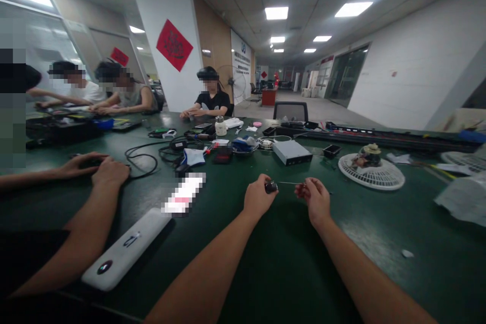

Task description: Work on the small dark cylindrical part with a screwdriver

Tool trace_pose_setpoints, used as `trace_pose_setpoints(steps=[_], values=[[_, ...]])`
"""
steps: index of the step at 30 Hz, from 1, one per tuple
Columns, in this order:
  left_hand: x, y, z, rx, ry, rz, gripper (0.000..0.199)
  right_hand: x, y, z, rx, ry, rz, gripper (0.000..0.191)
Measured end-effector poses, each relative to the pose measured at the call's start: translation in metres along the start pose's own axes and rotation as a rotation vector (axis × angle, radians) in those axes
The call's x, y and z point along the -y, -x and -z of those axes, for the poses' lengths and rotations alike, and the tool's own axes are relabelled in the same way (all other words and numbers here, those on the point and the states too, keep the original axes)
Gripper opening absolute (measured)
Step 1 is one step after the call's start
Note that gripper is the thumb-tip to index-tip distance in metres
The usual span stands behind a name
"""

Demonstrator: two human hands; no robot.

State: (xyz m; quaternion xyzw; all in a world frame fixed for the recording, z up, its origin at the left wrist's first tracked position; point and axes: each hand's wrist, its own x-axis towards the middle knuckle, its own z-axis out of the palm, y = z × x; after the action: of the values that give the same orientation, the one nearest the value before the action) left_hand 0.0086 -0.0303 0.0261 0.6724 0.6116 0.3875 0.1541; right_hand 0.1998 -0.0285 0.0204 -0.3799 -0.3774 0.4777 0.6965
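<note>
Left hand pinches a small dark fitting, right hand a light, thin metal rod; hands just apart, the slender rod best held near its end.

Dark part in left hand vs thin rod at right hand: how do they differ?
The dark cylindrical part is short and squat; the thin metal rod is long and slender. The dark cylindrical part is dark, while the thin metal rod looks pale and metallic. The dark cylindrical part sits in the left hand; the thin metal rod runs sideways to the right hand. Both are held above the green table. Whether they join is too small to tell.
</note>
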Motion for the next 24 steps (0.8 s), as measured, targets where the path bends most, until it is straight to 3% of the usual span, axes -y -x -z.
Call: trace_pose_setpoints(steps=[7, 24], values=[[-0.004, 0.002, 0.000, 0.052, 0.029, -0.037, 0.031, -0.003, 0.003, -0.002, 0.020, 0.190, 0.060, 0.045], [-0.002, 0.004, 0.000, 0.065, 0.002, -0.090, 0.032, -0.016, -0.002, 0.001, 0.011, 0.169, 0.074, 0.052]])
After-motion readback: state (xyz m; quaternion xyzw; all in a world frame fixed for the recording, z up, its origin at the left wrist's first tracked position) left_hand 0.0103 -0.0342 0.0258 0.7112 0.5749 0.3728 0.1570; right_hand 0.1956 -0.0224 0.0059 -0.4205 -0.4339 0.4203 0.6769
